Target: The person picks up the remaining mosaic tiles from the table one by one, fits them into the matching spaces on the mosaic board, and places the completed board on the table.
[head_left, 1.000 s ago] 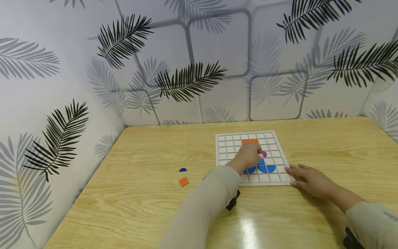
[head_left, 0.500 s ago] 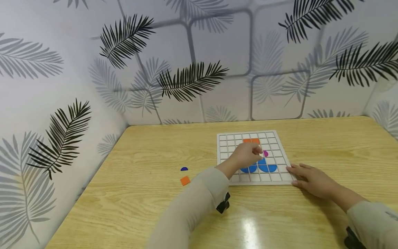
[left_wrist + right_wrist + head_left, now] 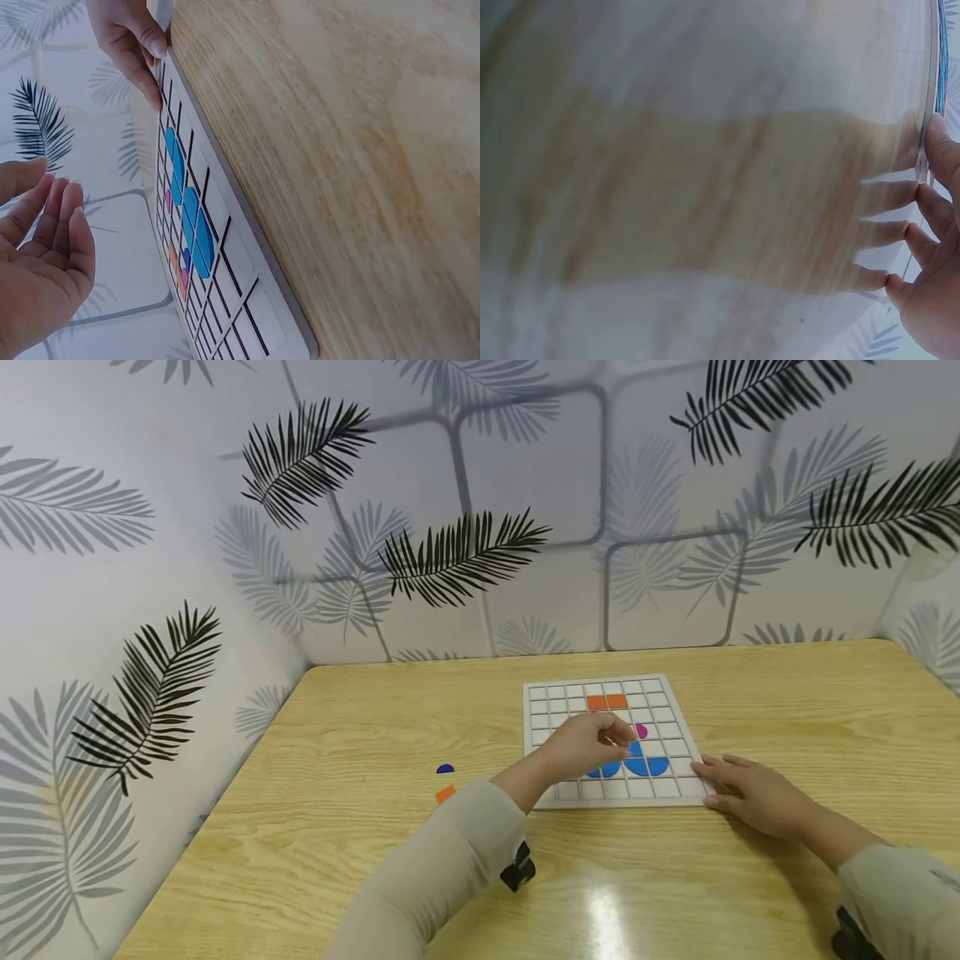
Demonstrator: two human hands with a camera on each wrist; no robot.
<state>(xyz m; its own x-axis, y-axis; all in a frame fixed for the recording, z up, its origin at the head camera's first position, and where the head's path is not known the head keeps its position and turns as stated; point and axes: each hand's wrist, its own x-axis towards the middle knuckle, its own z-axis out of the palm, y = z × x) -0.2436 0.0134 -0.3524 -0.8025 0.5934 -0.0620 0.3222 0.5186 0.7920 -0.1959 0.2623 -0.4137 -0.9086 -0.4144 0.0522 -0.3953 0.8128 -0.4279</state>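
Note:
My left hand (image 3: 588,745) hovers over the white grid board (image 3: 678,787), fingers gently bent. In the left wrist view a gap separates thumb and fingertips, with nothing between them. Below it lie blue curved pieces (image 3: 646,767), a magenta half circle (image 3: 641,732) and two orange squares (image 3: 617,701); the hand hides part of the grid. A dark blue piece (image 3: 187,259) also shows on the board in the left wrist view. My right hand (image 3: 757,793) rests at the board's near right corner, with its thumb against the edge and fingers spread along the side.
Left of the board, a dark blue half circle (image 3: 446,768) and an orange square (image 3: 445,794) lie on the wooden table (image 3: 337,827). The left sleeve (image 3: 457,843) covers part of that square. A leaf-patterned wall (image 3: 547,602) stands behind the table.
My left hand has drawn back left and nearer to me, and its fingers have spread apart. More of the orange squares on the board shows. The right hand has stayed at the corner.

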